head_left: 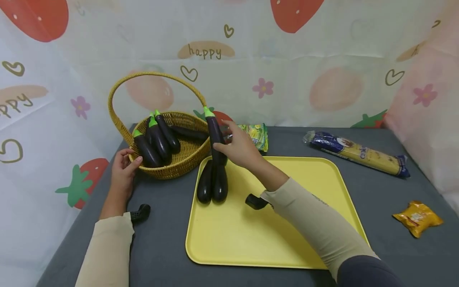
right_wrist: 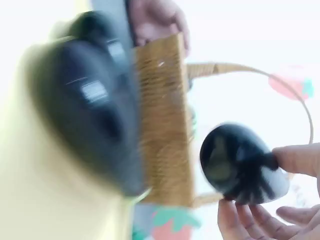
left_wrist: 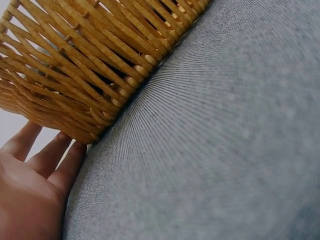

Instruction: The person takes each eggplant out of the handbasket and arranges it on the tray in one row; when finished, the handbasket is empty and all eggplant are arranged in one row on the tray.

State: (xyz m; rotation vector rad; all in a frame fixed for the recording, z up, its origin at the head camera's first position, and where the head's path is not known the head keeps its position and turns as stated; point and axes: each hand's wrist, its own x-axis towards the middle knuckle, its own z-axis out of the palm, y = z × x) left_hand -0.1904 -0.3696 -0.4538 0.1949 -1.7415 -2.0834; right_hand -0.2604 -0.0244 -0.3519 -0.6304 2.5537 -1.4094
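Observation:
My right hand (head_left: 241, 146) grips a dark eggplant (head_left: 215, 129) with a green cap, fingers on one side and thumb on the other. It hangs upright, cap up, over the yellow tray's far left corner; its rounded end (right_wrist: 235, 167) fills part of the right wrist view. Two eggplants (head_left: 204, 185) lie side by side on the tray (head_left: 272, 239), their upper ends hidden behind the held one. My left hand (head_left: 123, 171) holds the near left side of a wicker basket (head_left: 168, 172), fingers (left_wrist: 52, 155) against its wall. Several eggplants (head_left: 159, 141) lie in the basket.
The basket's tall handle (head_left: 157, 74) arches above it. A green-yellow packet (head_left: 259, 136) lies behind the tray. To the right are a long blue-and-yellow pasta pack (head_left: 358, 153) and a small orange packet (head_left: 417, 219). A printed curtain closes off the back.

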